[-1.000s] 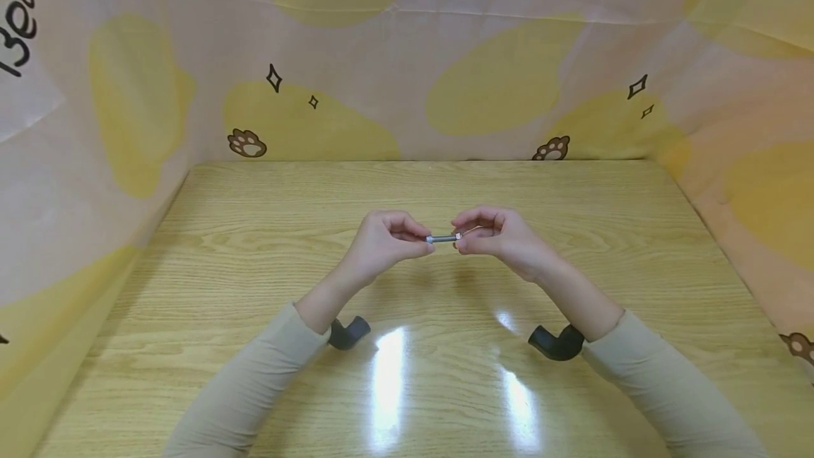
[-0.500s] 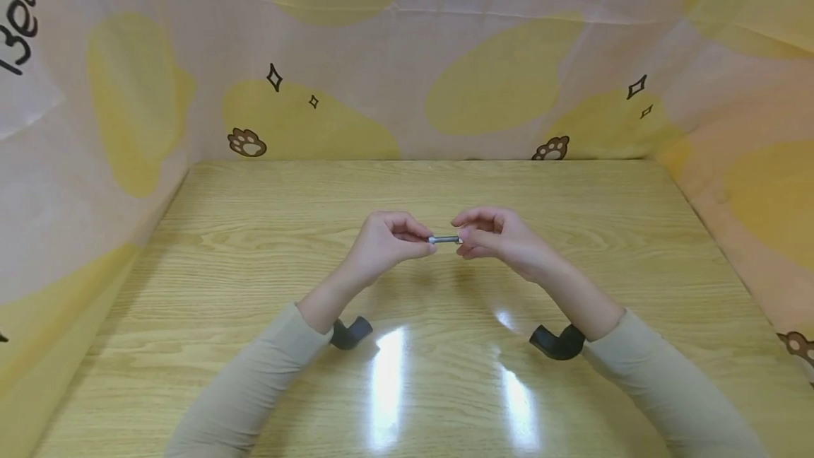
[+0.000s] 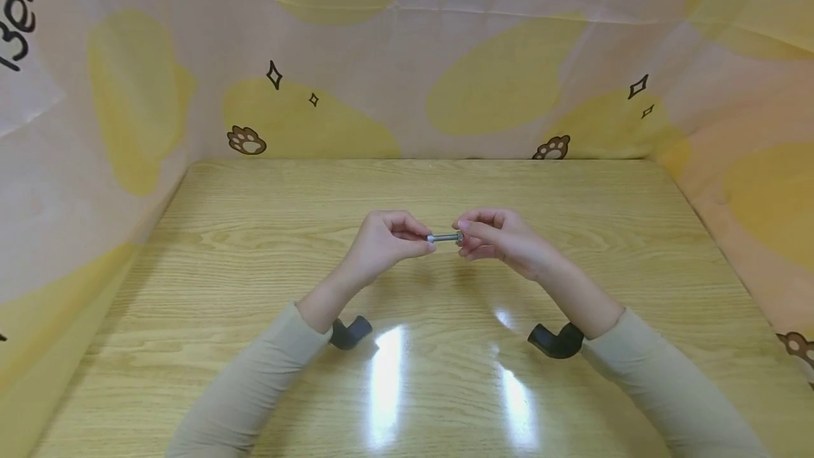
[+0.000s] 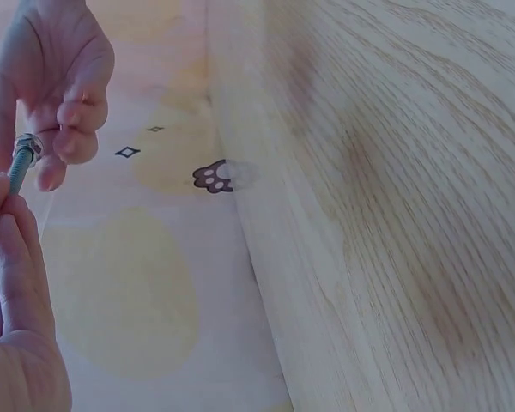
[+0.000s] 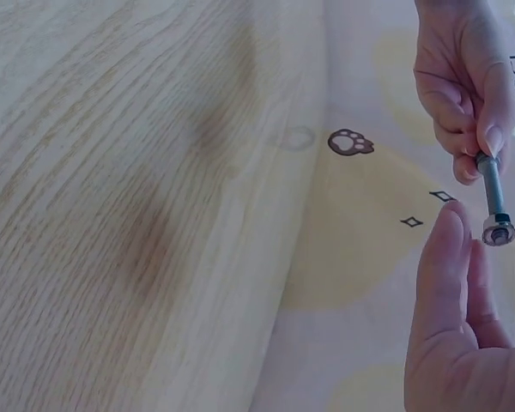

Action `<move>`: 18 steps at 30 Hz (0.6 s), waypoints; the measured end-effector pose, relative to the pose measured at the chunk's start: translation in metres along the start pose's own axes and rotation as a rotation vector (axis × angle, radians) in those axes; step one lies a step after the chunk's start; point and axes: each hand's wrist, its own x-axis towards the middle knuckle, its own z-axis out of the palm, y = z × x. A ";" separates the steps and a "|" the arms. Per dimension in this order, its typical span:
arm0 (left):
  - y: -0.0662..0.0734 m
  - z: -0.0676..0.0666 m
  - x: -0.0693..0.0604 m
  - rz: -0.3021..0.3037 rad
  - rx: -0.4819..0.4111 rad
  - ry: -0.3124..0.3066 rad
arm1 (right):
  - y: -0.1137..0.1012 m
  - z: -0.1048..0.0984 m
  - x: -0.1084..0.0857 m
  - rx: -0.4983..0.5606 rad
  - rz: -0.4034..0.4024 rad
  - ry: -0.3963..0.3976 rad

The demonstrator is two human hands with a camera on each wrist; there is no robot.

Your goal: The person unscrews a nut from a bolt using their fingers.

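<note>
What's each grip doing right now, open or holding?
Left grip: closed, pinching the bolt by one end.
Right grip: open around the nut on the bolt's other end, not clamped on it.

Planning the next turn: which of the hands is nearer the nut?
Right. The right hand is beside the nut; the left hand is farther, pinching the opposite end of the bolt.

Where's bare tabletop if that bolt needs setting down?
Bare tabletop lies left of the left hand, right of the right hand, and beyond both up to the back cloth. Crowded: between the hands, with bolt and nut, and at the black curved pieces beside the cuffs.
</note>
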 end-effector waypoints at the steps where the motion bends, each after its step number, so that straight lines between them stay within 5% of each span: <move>1: 0.000 0.000 0.000 0.002 0.000 -0.001 | -0.001 0.000 0.000 0.006 0.017 0.003; 18: 0.000 0.001 0.002 -0.018 0.011 -0.001 | 0.005 -0.002 0.000 -0.065 -0.027 0.003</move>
